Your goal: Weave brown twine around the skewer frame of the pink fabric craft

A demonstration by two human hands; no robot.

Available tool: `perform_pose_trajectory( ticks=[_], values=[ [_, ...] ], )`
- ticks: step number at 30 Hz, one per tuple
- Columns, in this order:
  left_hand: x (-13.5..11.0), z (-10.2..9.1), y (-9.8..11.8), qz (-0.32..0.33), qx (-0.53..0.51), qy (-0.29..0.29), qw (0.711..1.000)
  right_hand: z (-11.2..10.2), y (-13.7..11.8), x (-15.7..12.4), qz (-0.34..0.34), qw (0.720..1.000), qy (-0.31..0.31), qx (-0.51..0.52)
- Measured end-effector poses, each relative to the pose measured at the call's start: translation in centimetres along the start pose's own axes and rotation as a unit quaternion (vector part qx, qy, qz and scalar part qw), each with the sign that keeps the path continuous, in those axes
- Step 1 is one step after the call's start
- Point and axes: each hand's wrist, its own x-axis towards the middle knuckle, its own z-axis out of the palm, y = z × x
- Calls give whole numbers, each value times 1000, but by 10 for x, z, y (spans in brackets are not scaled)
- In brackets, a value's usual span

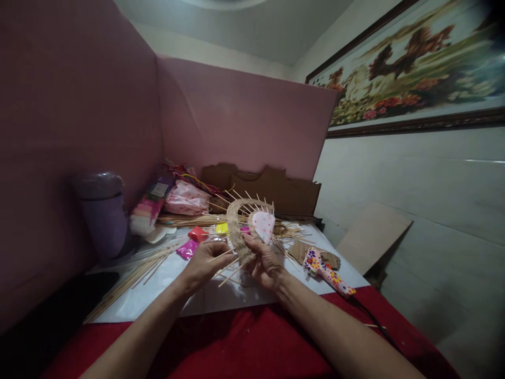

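A curved, half-ring piece woven from tan cord (pixel 235 223) is held up above the table, with thin pale sticks poking out around its edge. Inside its curve sits a white fabric patch with pink spots (pixel 263 225). My right hand (pixel 265 261) grips the lower end of the woven piece, thumb on the near face. To the left, my left hand (pixel 207 261) is closed in a pinch on a thin stick (pixel 221 257) at the piece's lower left edge. Its fingertips are partly hidden.
A floral glue gun (pixel 325 271) with a black cord lies on cardboard at right. Loose sticks (pixel 136 271) lie at left. Behind are red (pixel 198 234) and magenta packets (pixel 187 249), spotted fabric (pixel 187 198), a purple bin (pixel 104 221) and torn cardboard (pixel 295 192).
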Motion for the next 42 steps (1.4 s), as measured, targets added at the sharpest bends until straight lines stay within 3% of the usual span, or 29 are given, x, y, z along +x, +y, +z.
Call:
perform_pose_trajectory(
  ticks=[9,16,21,24,29,34,38,42],
  values=[
    [-2,0,3,59,86,37,994,-3,1,2,6,1000,-9,-15],
    [1,1,5,49,83,78,992,1,-4,-1,5,1000,-7,-16],
    [0,4,8,20,53,104,993,2,-6,-1,1,1000,0,-21],
    [-1,2,11,-40,6,100,994,3,-7,0,-4,1000,1,-11],
    [-5,-7,15,-157,-79,52,983,1,-8,3,-6,1000,4,5],
    [-9,-11,19,-233,-37,12,972,-2,-8,5,-14,1000,26,9],
    [-11,-11,25,-253,-58,35,965,-2,-9,5,-32,999,34,19],
    [-11,-10,27,-230,-102,56,966,-2,-8,6,-43,998,32,34]
  ],
)
